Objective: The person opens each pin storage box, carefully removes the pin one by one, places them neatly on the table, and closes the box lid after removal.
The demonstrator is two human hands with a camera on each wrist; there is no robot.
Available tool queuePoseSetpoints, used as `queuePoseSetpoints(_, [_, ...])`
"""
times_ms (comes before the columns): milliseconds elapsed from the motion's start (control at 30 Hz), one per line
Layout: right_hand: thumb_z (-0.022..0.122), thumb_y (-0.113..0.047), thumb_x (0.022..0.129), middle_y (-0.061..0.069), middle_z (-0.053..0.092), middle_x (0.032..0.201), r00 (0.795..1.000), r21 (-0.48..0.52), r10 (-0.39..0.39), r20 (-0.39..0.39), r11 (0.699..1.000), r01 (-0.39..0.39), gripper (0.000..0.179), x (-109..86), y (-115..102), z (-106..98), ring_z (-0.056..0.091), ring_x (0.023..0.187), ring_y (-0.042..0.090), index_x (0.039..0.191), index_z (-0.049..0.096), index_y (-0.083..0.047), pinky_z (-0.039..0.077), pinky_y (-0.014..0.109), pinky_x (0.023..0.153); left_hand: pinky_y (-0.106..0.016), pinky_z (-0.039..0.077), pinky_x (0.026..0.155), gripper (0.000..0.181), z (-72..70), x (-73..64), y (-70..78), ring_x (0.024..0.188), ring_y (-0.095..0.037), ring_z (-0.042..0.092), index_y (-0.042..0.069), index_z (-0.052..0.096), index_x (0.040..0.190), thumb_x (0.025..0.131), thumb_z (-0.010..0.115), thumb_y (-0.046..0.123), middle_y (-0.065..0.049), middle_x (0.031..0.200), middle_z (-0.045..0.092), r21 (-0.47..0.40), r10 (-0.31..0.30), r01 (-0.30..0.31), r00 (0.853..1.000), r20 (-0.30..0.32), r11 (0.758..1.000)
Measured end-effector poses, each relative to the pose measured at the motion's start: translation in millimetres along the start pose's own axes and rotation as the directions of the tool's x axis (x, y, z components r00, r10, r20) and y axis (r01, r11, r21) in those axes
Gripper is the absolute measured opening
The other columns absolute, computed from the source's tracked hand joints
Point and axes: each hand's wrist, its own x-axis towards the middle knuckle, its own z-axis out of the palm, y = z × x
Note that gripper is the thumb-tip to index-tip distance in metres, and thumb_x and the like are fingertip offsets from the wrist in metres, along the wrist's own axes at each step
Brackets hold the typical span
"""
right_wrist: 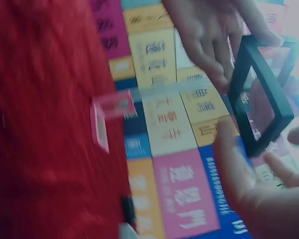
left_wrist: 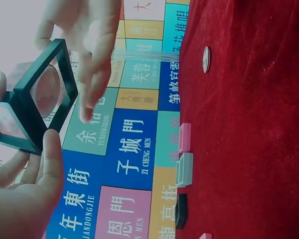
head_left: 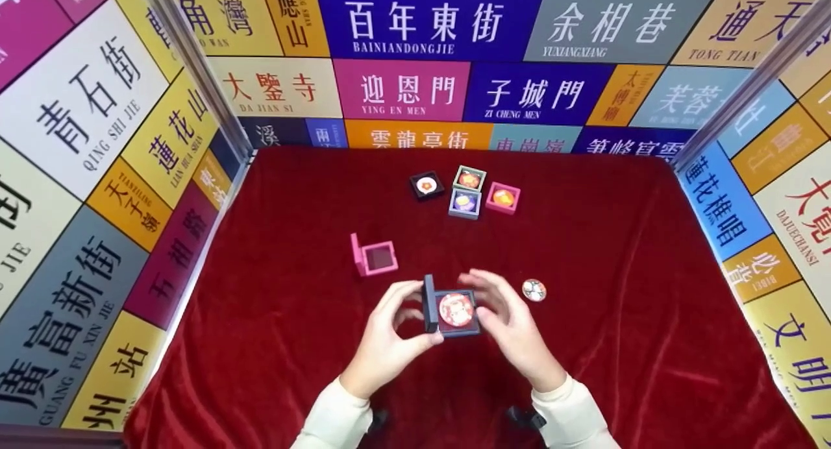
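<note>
My left hand point(head_left: 389, 339) grips a small dark hinged display case point(head_left: 430, 306) by its raised lid side. The case stands open at an angle, with a round red-and-white badge point(head_left: 456, 309) in its right half. Beside the case's right edge is my right hand point(head_left: 514, 326), thumb at the rim and fingers loosely extended. In the left wrist view, the case's frame point(left_wrist: 27, 94) has clear windows, and the left fingers point(left_wrist: 52, 159) press its edge. From the right wrist view, the right hand point(right_wrist: 254, 184) lies around the lower corner without a clear grip.
An open pink case point(head_left: 378, 257) lies ahead on the left. A loose round badge point(head_left: 534, 290) is on the red cloth point(head_left: 617, 254) at right. Farther back sit a black case point(head_left: 441, 193), green case point(head_left: 482, 171), blue-grey case point(head_left: 465, 216) and pink case point(head_left: 502, 209). Printed panels point(head_left: 402, 92) enclose the table.
</note>
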Motion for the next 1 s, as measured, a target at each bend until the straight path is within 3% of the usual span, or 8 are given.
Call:
queuePoseSetpoints(100, [0.073, 0.002, 0.101, 0.016, 0.061, 0.151, 0.997, -0.261, -0.075, 0.032, 0.962, 0.08, 0.065, 3.1, -3, -1, 0.058, 0.135, 0.035, 0.161, 0.05, -0.012, 0.054, 0.037, 0.105, -0.041, 0.06, 0.095, 0.076, -2.9, -0.2, -2.3, 0.121, -0.029, 0.063, 0.014, 0.062, 0.148, 0.081, 0.094, 0.0, -0.006, 0.138, 0.062, -0.002, -0.025, 0.025, 1.0, -0.016, 1.0])
queuePoseSetpoints(167, [0.079, 0.0, 0.097, 0.009, 0.064, 0.147, 0.992, -0.362, -0.102, 0.072, 0.924, 0.122, 0.07, 5.2, -5, 0, 0.059, 0.136, 0.033, 0.16, 0.052, -0.016, 0.053, 0.036, 0.106, -0.041, 0.059, 0.096, 0.077, -4.4, -0.5, -3.6, 0.121, -0.028, 0.063, 0.015, 0.062, 0.148, 0.08, 0.094, -0.003, -0.006, 0.137, 0.062, -0.004, -0.035, 0.035, 0.999, -0.018, 0.999])
queuePoseSetpoints(367, [0.088, -0.005, 0.09, -0.001, 0.07, 0.133, 0.979, -0.551, -0.166, 0.122, 0.809, 0.206, 0.071, 11.1, -6, 1, 0.062, 0.126, 0.022, 0.154, 0.06, -0.021, 0.047, 0.028, 0.109, -0.043, 0.059, 0.099, 0.079, -5.4, -1.4, -6.6, 0.121, -0.031, 0.063, 0.015, 0.061, 0.149, 0.08, 0.091, -0.009, -0.007, 0.137, 0.061, -0.017, -0.019, 0.019, 1.0, 0.012, 1.0])
queuePoseSetpoints(500, [0.089, -0.01, 0.09, -0.002, 0.069, 0.128, 0.957, -0.612, -0.253, 0.141, 0.738, 0.285, 0.065, 15.6, -4, 1, 0.059, 0.122, 0.022, 0.148, 0.065, -0.022, 0.045, 0.027, 0.108, -0.044, 0.057, 0.103, 0.085, -5.6, -1.8, -7.4, 0.126, -0.031, 0.06, 0.017, 0.056, 0.156, 0.082, 0.09, -0.008, -0.007, 0.141, 0.059, -0.016, -0.014, 0.015, 0.998, 0.054, 1.0])
queuePoseSetpoints(633, [0.089, -0.012, 0.087, -0.001, 0.064, 0.127, 0.955, -0.636, -0.292, 0.057, 0.726, 0.26, 0.057, 15.7, -2, -8, 0.057, 0.118, 0.022, 0.141, 0.071, -0.02, 0.045, 0.031, 0.104, -0.041, 0.055, 0.106, 0.091, -10.8, -3.1, -12.0, 0.129, -0.029, 0.058, 0.018, 0.051, 0.162, 0.083, 0.089, -0.008, -0.004, 0.143, 0.056, 0.018, -0.047, 0.045, 0.996, 0.07, 0.999])
queuePoseSetpoints(767, [0.087, -0.007, 0.084, 0.001, 0.061, 0.121, 0.967, -0.661, -0.249, -0.043, 0.733, 0.16, 0.059, 11.2, 1, -31, 0.056, 0.116, 0.021, 0.14, 0.074, -0.02, 0.042, 0.031, 0.101, -0.042, 0.053, 0.108, 0.086, -26.3, -4.1, -23.6, 0.133, -0.033, 0.056, 0.008, 0.05, 0.158, 0.082, 0.086, -0.013, -0.011, 0.147, 0.053, 0.049, -0.14, 0.137, 0.989, 0.049, 0.989])
queuePoseSetpoints(900, [0.083, 0.006, 0.079, 0.008, 0.057, 0.116, 0.977, -0.659, -0.201, -0.072, 0.744, 0.105, 0.063, 2.6, 11, -59, 0.057, 0.11, 0.02, 0.138, 0.075, -0.016, 0.045, 0.023, 0.095, -0.046, 0.054, 0.107, 0.083, -47.4, -4.0, -42.7, 0.136, -0.043, 0.056, -0.001, 0.048, 0.153, 0.08, 0.084, -0.017, -0.024, 0.151, 0.052, 0.137, -0.267, 0.267, 0.964, -0.014, 0.954])
queuePoseSetpoints(1000, [0.081, 0.01, 0.077, 0.008, 0.056, 0.115, 0.984, -0.672, -0.16, -0.08, 0.738, 0.065, 0.06, -6.2, 21, -77, 0.058, 0.105, 0.02, 0.132, 0.077, -0.012, 0.046, 0.018, 0.09, -0.049, 0.055, 0.105, 0.082, -60.5, -3.8, -56.9, 0.136, -0.048, 0.057, -0.004, 0.045, 0.151, 0.079, 0.081, -0.02, -0.031, 0.151, 0.049, 0.201, -0.347, 0.351, 0.936, -0.057, 0.915])
